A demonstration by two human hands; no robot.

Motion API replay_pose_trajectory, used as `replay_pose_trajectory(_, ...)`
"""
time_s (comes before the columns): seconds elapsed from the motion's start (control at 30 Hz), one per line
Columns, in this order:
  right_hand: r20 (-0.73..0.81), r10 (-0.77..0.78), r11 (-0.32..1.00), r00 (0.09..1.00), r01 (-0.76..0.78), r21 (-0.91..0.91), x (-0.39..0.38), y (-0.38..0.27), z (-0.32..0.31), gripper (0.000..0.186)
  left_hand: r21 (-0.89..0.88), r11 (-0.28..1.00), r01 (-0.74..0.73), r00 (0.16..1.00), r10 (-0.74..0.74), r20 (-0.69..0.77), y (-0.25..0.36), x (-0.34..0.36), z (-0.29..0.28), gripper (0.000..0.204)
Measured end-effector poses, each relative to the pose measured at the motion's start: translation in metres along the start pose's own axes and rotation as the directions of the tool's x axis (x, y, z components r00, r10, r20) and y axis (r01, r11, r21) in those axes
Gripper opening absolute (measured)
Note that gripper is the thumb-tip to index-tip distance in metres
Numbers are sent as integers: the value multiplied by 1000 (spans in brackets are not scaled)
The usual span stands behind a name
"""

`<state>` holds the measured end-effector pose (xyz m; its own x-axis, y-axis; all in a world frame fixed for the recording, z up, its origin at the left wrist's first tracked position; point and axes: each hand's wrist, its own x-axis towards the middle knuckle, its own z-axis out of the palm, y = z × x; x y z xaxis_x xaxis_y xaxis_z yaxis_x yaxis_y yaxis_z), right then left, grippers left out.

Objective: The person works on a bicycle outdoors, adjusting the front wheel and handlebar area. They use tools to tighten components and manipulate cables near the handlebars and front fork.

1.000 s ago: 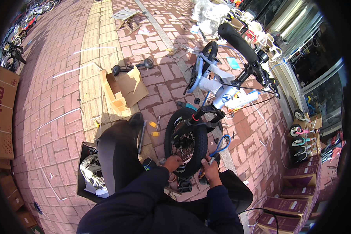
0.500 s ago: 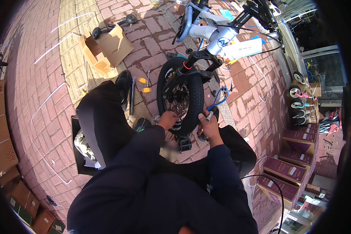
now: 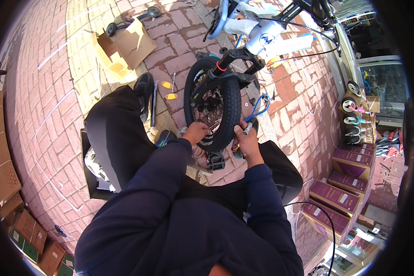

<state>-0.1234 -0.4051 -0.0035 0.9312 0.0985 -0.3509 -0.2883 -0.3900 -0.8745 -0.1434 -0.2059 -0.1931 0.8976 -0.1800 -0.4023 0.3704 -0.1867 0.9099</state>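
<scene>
A bicycle's fat black front tyre [image 3: 231, 117] stands between my legs, held in a black suspension fork [image 3: 218, 76]. At the near side of the wheel, my left hand [image 3: 197, 132] has its fingers pinched together by the rim and spokes. Whatever may be between those fingertips is hidden. My right hand [image 3: 247, 143] is closed around a short silver metal nozzle [image 3: 248, 128], its fingers against the tyre's right side. A blue hose [image 3: 263, 109] loops on the ground just beyond that hand. Below the wheel lies a black pedal [image 3: 215, 161].
The pale blue frame [image 3: 257, 43] extends away at the top, trailing black cables. Two yellow-handled screwdrivers [image 3: 171, 96] and an opened cardboard box [image 3: 135, 43] lie on the brick paving to the left. Purple cartons [image 3: 334, 197] line the right side; brown boxes [image 3: 0, 156] stand far left.
The whole view has shifted slightly, so the wheel and hands sit a little higher in the picture. Both hands keep nearly the same places at the wheel.
</scene>
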Motion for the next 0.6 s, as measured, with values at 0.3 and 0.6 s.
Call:
replay_pose_trajectory(0.3, 33, 33, 998, 999, -35, 55, 1, 0, -1, 43, -357, 915, 187, 981, -195, 14, -7, 1, 4, 12)
replay_pose_trajectory(0.6, 45, 40, 997, 998, -43, 60, 0, -2, -2, 54, -79, 996, 43, 994, -50, -97, 1, -7, 1, 22)
